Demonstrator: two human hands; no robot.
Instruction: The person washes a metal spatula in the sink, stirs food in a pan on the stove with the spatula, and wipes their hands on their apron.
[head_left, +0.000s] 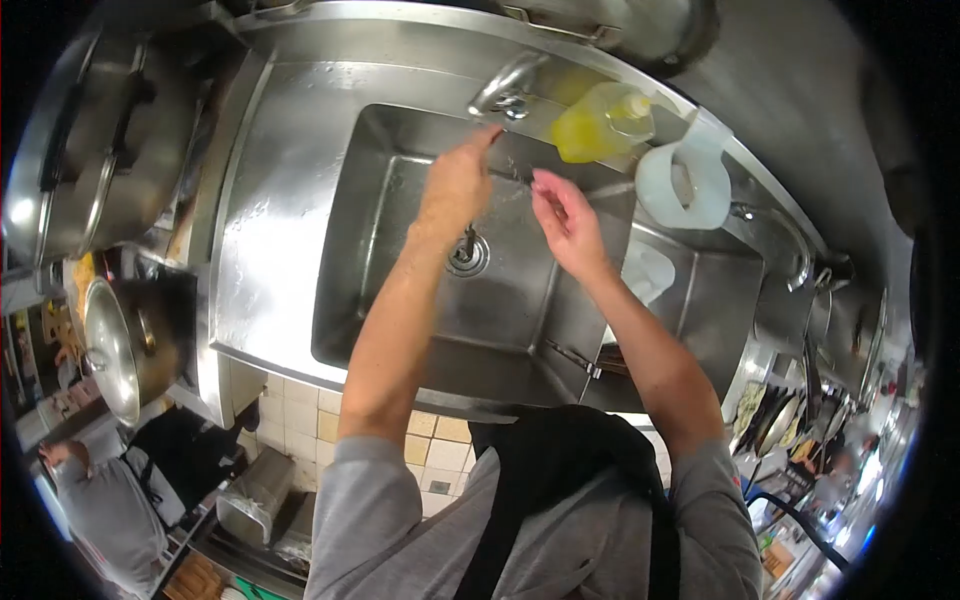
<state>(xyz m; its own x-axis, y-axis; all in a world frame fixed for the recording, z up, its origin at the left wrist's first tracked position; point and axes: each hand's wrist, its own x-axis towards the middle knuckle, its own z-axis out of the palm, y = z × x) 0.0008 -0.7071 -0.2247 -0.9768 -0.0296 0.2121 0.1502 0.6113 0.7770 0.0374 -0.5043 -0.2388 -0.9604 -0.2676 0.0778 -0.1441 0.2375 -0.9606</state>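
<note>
My left hand (458, 188) is over the sink basin (480, 310), just below the faucet (507, 82). Its back faces me, and its fingers stretch toward the faucet's base, slightly blurred; it holds nothing that I can see. To its right, my right hand (568, 222) hangs over the same basin with fingers lightly bent and thumb apart, also holding nothing. Thin streaks that look like water show between the two hands. Below them lies the drain (467, 254). A bottle of yellow liquid (590, 127) stands on the rim beyond my right hand.
A white plastic pitcher (690, 185) stands on the divider at the right, near a second faucet (795, 245). A white container (648, 272) sits in the right basin. Large lidded pots (112, 345) stand at left. Another person (105, 500) is at lower left.
</note>
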